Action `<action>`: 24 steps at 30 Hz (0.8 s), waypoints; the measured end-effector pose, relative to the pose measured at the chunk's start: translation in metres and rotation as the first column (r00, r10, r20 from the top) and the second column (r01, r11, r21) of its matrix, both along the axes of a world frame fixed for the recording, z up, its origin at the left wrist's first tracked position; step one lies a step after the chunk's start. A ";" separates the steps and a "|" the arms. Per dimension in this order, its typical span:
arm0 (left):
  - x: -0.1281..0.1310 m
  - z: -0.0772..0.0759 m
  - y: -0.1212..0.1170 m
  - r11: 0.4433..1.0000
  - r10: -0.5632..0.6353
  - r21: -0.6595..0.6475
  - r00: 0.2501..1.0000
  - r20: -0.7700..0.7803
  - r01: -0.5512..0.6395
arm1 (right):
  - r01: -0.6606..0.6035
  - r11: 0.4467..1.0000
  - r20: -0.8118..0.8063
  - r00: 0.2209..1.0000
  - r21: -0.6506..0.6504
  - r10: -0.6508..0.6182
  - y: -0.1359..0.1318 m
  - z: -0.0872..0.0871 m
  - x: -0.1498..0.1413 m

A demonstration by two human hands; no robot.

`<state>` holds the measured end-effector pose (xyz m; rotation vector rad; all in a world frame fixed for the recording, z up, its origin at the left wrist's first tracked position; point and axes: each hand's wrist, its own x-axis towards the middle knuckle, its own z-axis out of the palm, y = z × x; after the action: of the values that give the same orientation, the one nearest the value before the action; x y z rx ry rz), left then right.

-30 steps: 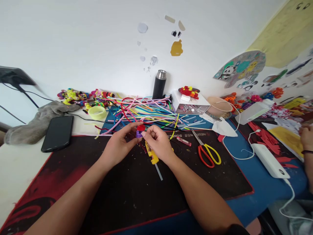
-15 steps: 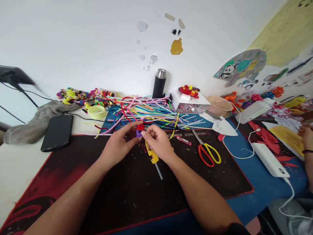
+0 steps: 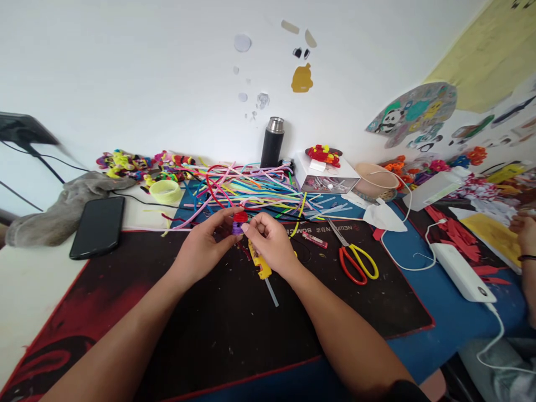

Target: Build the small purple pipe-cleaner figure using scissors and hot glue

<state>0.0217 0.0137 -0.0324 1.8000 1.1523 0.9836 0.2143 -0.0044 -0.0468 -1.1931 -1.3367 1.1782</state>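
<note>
From my end, the left hand (image 3: 209,243) pinches a small red-and-purple chenille-stem piece (image 3: 240,218) above the desk mat (image 3: 234,335); the right hand (image 3: 270,243) has its fingertips against it, though I can't tell whether they grip. I'd expect it light, soft, bendable, best held by the purple end. The mat reads "SOMIC".

The mat (image 3: 201,335) is viewed from close above by a head-worn camera, faced forward and downward; the wall (image 3: 146,72) beyond is included, seemingly stretched rightward.
</note>
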 end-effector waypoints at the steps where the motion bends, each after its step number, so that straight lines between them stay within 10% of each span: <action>1: 0.000 0.000 0.000 1.000 -0.001 -0.001 1.000 -0.004 0.001 | -0.001 1.000 -0.002 1.000 0.000 0.001 0.000 0.000 0.000; 24: 0.000 -0.001 0.000 1.000 -0.010 0.004 1.000 0.011 0.010 | 0.028 1.000 -0.033 0.999 -0.013 -0.028 0.000 0.000 0.001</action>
<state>0.0215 0.0136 -0.0332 1.7991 1.1339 0.9894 0.2156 -0.0043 -0.0470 -1.1924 -1.2857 1.1832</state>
